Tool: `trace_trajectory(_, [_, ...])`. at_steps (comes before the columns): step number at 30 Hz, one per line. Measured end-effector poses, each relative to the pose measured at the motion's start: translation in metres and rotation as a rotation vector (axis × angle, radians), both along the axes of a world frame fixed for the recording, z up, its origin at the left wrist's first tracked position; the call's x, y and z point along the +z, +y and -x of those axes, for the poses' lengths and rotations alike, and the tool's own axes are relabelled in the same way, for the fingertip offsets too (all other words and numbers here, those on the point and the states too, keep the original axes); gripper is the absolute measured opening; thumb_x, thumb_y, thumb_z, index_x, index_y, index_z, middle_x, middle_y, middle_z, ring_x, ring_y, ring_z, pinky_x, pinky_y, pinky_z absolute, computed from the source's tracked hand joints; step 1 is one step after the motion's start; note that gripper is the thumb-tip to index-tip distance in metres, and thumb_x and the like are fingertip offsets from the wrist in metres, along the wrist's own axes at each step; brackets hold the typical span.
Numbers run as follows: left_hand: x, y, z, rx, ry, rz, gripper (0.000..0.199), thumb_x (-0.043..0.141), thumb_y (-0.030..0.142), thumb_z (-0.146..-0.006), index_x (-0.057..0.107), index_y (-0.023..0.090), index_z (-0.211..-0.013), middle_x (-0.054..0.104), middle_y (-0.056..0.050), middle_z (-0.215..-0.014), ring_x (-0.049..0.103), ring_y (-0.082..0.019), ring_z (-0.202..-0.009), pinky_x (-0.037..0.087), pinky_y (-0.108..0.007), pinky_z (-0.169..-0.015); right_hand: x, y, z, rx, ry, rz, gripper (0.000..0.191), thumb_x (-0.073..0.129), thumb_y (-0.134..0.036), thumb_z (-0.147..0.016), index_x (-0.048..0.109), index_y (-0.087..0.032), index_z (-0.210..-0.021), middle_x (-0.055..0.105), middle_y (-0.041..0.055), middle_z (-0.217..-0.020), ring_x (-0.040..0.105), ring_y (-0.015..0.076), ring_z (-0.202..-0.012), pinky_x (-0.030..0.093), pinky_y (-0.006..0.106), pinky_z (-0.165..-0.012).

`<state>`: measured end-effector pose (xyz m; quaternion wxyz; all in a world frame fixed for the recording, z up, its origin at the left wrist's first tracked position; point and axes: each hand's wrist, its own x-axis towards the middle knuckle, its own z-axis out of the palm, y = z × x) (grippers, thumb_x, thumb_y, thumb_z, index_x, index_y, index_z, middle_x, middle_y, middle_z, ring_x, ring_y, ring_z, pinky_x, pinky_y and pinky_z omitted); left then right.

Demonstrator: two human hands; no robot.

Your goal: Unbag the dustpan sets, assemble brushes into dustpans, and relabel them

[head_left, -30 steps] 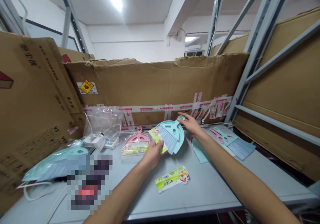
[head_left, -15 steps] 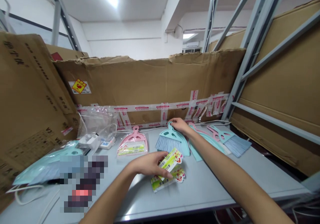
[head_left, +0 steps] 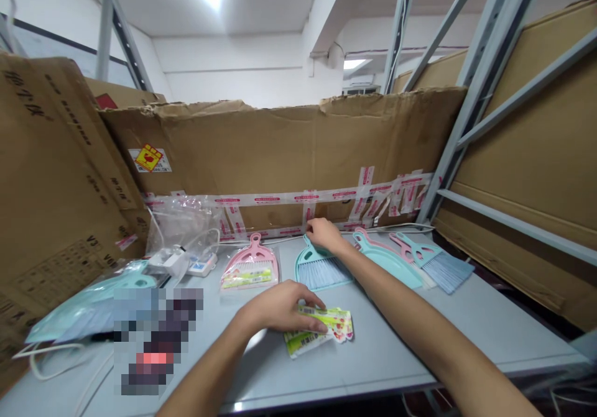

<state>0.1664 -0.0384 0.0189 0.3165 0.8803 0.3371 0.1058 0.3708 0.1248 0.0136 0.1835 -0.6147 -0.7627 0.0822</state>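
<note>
My right hand (head_left: 323,235) is closed at the handle end of a mint-green dustpan (head_left: 298,261). A small hand brush with blue bristles (head_left: 324,274) lies over the pan. The fingers hide part of both handles. Lower down, my left hand (head_left: 286,308) rests over yellow-green printed label cards (head_left: 344,322), thumb and index finger apart and touching the upper card. The cards overlap on the table. Left of the dustpan lies a pink dustpan and brush set (head_left: 255,252) in a clear bag with a label card.
More mint and pink dustpans (head_left: 389,265) and a blue-bristled brush (head_left: 450,271) lie at the right. Bagged mint sets (head_left: 93,305), a power strip (head_left: 201,265) and white cables are on the left. A cardboard wall (head_left: 280,150) backs the grey table (head_left: 373,367).
My right hand has shifted slightly left, and the brush now sits over the dustpan. The upper label card, raised in my left hand before, has come down flat onto the other.
</note>
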Motion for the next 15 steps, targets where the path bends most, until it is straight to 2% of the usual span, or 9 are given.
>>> trace_trajectory(3, [0.003, -0.002, 0.0, 0.01, 0.015, -0.056, 0.056, 0.084, 0.072, -0.086, 0.091, 0.031, -0.123, 0.088, -0.011, -0.116, 0.081, -0.034, -0.104, 0.056, -0.035, -0.09, -0.003, -0.003, -0.002, 0.007, -0.049, 0.01, 0.024, 0.071, -0.023, -0.098, 0.089, -0.018, -0.113, 0.084, 0.0194, -0.12, 0.079, 0.0315, -0.113, 0.055, 0.032, -0.095])
trace_trajectory(7, [0.011, -0.005, 0.004, 0.005, 0.03, -0.032, 0.058, 0.081, 0.076, -0.088, 0.091, 0.03, -0.123, 0.088, -0.011, -0.116, 0.082, -0.033, -0.102, 0.056, -0.034, -0.088, -0.01, -0.002, 0.005, 0.008, -0.079, 0.027, 0.03, 0.077, -0.04, -0.099, 0.09, -0.014, -0.105, 0.082, 0.0247, -0.123, 0.079, 0.034, -0.111, 0.056, 0.033, -0.092])
trace_trajectory(10, [0.015, -0.005, 0.006, 0.028, -0.016, -0.043, 0.055, 0.079, 0.075, -0.091, 0.092, 0.03, -0.119, 0.089, -0.01, -0.114, 0.082, -0.032, -0.101, 0.055, -0.032, -0.086, -0.014, 0.0, 0.009, 0.004, -0.071, 0.02, 0.031, 0.082, -0.043, -0.095, 0.091, -0.014, -0.102, 0.082, 0.0229, -0.122, 0.079, 0.0334, -0.111, 0.055, 0.031, -0.091])
trace_trajectory(15, [0.014, -0.003, -0.001, 0.093, -0.074, -0.131, 0.045, 0.071, 0.067, -0.101, 0.093, 0.028, -0.108, 0.089, -0.008, -0.104, 0.079, -0.027, -0.088, 0.048, -0.03, -0.074, -0.011, 0.001, 0.006, -0.043, 0.01, -0.079, 0.038, 0.073, -0.052, -0.104, 0.09, -0.019, -0.115, 0.078, 0.0185, -0.13, 0.076, 0.029, -0.115, 0.053, 0.029, -0.093])
